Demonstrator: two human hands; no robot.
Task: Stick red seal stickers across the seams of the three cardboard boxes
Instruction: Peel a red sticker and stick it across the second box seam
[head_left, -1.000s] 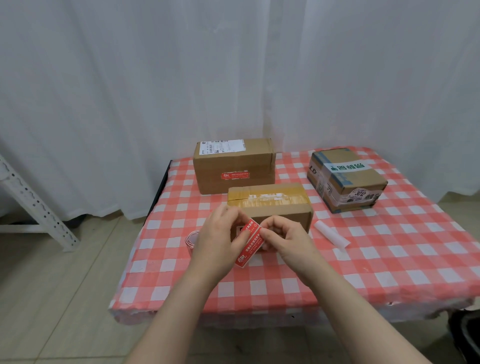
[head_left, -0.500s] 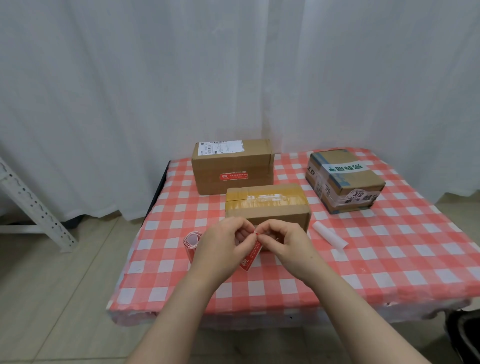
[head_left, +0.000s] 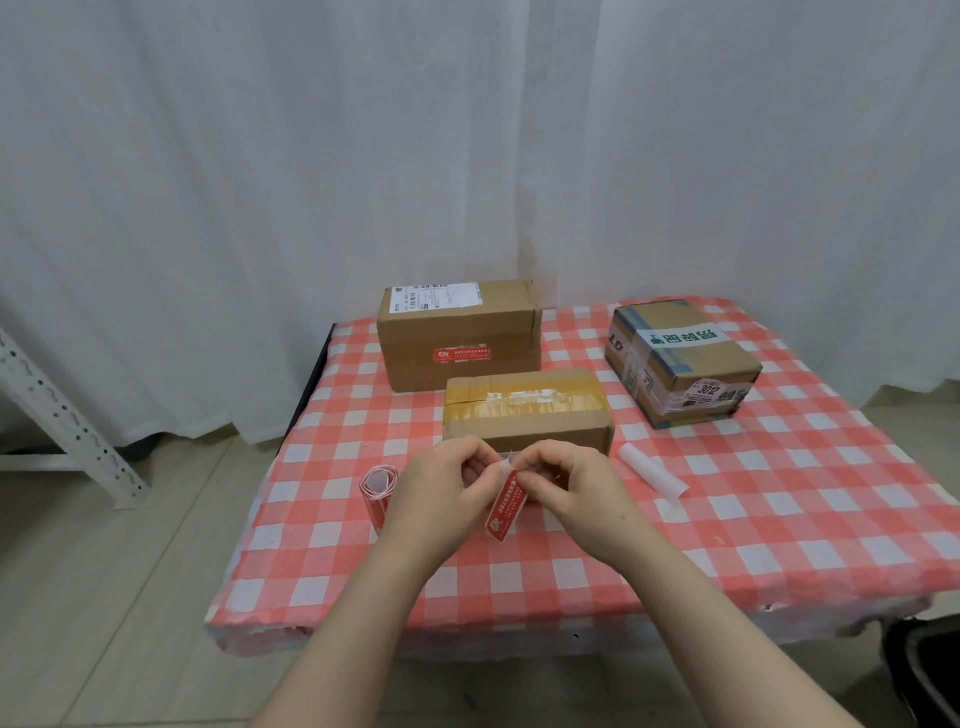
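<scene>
sticker (head_left: 506, 501) hangs red and slightly tilted between both hands, above the table (head_left: 779, 519) and just in front of the near box (head_left: 524, 415). left hand (head_left: 441, 493) and right hand (head_left: 566, 488) meet at its top end, and each pinches that end with curled fingertips. a white bit of backing (head_left: 503, 461) shows just at the pinch. which hand has the backing and which has the red layer is too small to tell.

the step in hand looks like peeling this sticker off its backing, meant for the near box. that box has yellow tape along its top and no red seal that i can see. back box (head_left: 457, 332) already bears a seal (head_left: 462, 354) on its front face. right box (head_left: 680, 358) stands well apart at the right, and whether the label at its front edge is a seal is unclear. so the task seems about a third done, perhaps more.

roll (head_left: 379, 486) of stickers lies on the table just left of the left hand. a white tube (head_left: 652, 470) lies right of the right hand.

next move calls for pulling the layers fully apart without the sticky side folding on itself, then laying the sticker flat across the near box's seam and pressing it down end to end.
</scene>
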